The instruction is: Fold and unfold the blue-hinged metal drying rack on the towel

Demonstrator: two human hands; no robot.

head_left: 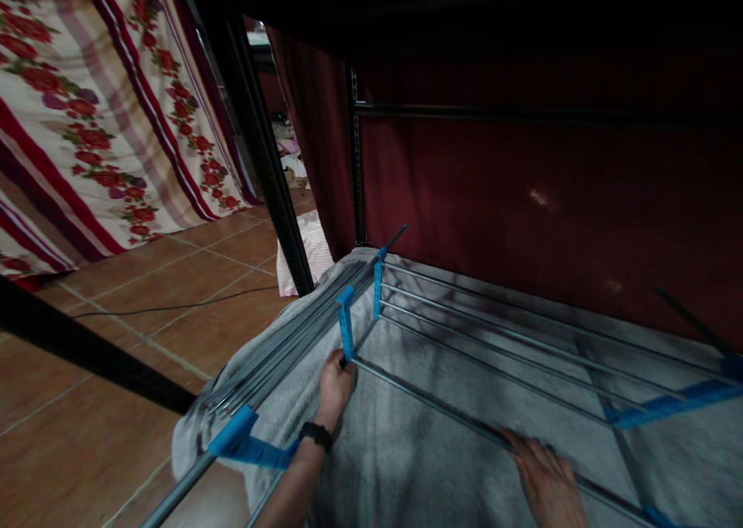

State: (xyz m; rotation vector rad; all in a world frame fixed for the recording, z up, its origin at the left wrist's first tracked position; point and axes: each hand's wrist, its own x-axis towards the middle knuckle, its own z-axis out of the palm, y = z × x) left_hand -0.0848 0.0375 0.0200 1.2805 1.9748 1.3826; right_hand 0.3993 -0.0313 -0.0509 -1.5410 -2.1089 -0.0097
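A rack of grey metal rods (pixel 493 327) joined by blue plastic brackets lies partly assembled on a grey blanket (pixel 418 450). My left hand (pixel 335 389), with a black band on its wrist, is closed at the foot of an upright blue bracket (pixel 346 327), where the front rod begins. Exactly what its fingertips press on is partly hidden. Farther right, my right hand (pixel 546 474) is curled over the front metal rod (pixel 435 396). Another blue bracket (pixel 249 439) with a rod through it sits beside my left forearm.
A bundle of loose rods (pixel 290 334) lies along the blanket's left edge. Black frame posts (pixel 272 164) stand at the left, with a dark panel overhead. A dark red curtain (pixel 493 195) closes the back. Beyond are tiled floor (pixel 203 280), a cable and a floral cloth (pixel 98 110).
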